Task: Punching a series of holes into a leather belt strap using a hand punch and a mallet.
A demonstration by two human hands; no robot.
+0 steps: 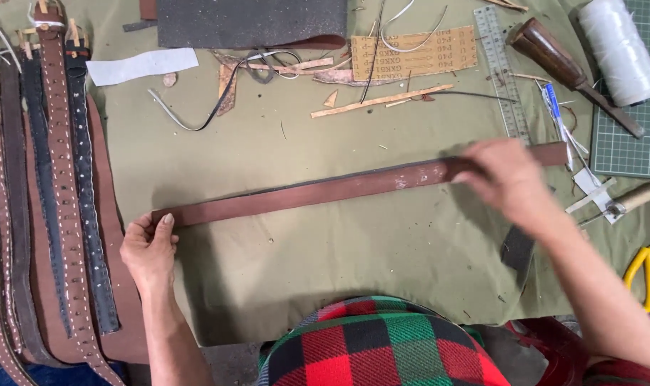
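Observation:
A long brown leather strap (325, 191) lies across the olive cloth (325, 257), running from lower left up to the right. My left hand (150, 246) pinches its left end, thumb on top. My right hand (507, 179), blurred, presses on the strap near its right end; whether something small is under the fingers I cannot tell.
Several finished belts (53, 200) lie stacked at the left. A steel ruler (502, 71), sandpaper sheet (414, 53), awl with wooden handle (564, 68), white thread spool (618, 46) and green cutting mat (636, 136) sit at the back right. Yellow-handled scissors (643, 275) lie at the right edge.

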